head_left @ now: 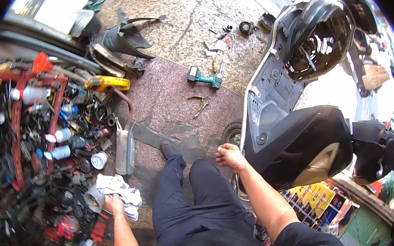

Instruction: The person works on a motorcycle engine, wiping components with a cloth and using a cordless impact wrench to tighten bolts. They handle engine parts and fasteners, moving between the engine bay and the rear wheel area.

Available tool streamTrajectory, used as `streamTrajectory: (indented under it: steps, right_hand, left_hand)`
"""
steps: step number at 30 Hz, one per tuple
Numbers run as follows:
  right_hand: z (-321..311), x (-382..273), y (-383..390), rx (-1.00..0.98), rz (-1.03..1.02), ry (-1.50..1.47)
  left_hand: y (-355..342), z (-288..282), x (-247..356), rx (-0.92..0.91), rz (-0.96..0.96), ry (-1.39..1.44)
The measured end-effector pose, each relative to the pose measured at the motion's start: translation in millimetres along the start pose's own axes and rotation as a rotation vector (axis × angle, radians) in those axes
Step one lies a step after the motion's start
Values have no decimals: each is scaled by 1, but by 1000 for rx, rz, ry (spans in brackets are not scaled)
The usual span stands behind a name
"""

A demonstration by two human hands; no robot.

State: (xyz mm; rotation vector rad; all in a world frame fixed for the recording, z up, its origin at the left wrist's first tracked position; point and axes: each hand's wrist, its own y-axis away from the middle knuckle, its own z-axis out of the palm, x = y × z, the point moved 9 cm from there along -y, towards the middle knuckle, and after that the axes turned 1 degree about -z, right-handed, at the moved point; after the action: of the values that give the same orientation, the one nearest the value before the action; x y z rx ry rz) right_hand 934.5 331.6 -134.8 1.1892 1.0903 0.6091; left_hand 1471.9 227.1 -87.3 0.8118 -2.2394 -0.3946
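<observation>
My left hand (114, 204) is low on the left, its fingers closed on a crumpled white rag (127, 195). A pale grey cup-shaped piece (93, 198) sits right beside that hand; the rag partly covers it. In front of my right knee hangs my right hand (232, 157), fingers curled together; whether anything small is in them is hidden. Close to its right stands a black scooter (296, 138) with its front panels off and its inner grey frame showing. A scooter wheel (232, 133) shows just beyond the right hand.
Heaped metal parts and spray cans (59, 152) fill the left side, around a red metal frame (15, 137). An exhaust muffler (125, 151) stands at the heap's edge. On the floor ahead lie a green cordless drill (205, 78), yellow-handled pliers (202, 105) and black plastic panels (126, 39).
</observation>
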Motion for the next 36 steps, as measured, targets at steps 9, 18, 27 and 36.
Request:
streamTrajectory:
  steps: [9, 18, 27, 36]
  right_hand:
    - [2, -83, -113, 95, 22, -431]
    - [-16, -180, -206, 123, 87, -657]
    - [-64, -209, -285, 248, 125, -964]
    - [-50, -127, -459, 503, 385, -1120]
  left_hand:
    - [-151, 24, 122, -180, -113, -910]
    - [-195, 252, 387, -395, 428, -602]
    - [-183, 538, 579, -860, 424, -414]
    - [-137, 703, 563, -1223, 571, -749]
